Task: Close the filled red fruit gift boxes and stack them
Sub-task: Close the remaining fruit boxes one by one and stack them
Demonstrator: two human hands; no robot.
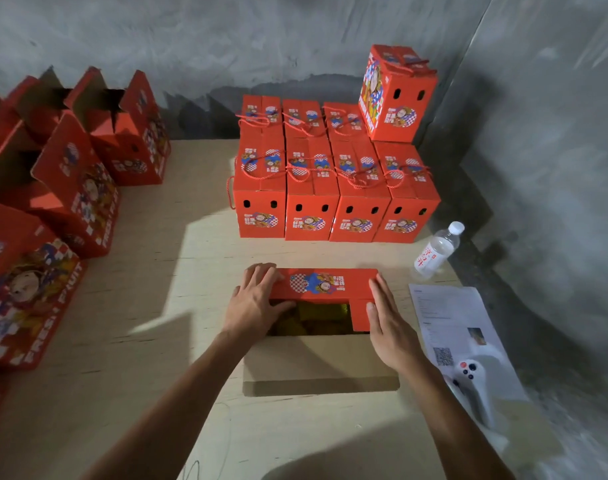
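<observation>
- At the near middle of the wooden table (164, 271), the open gift box (321, 327) sits between both hands, its far flap (325, 284) folded down over the top and the near flap (316, 358) lying out flat toward the person; yellow wrapped fruit (316, 318) shows through the gap.
- The left hand (257, 299) lies flat with fingers spread on the far flap's left end; the right hand (389, 323) presses, fingers straight and together, on the right side flap (361, 315). Neither grips anything.
- If the left hand lifts before the near flap comes over, the far flap could spring up again.
- The fruit seems to sit high; pressing down hard might crush it or leave the lid bulging, so the box could stack badly.
- The closed boxes (333, 188) stand well apart behind, one upper box (397, 93) perched at the right end; a careless placement there could topple it.
- The water bottle (437, 251) stands near the right hand and might be knocked.
</observation>
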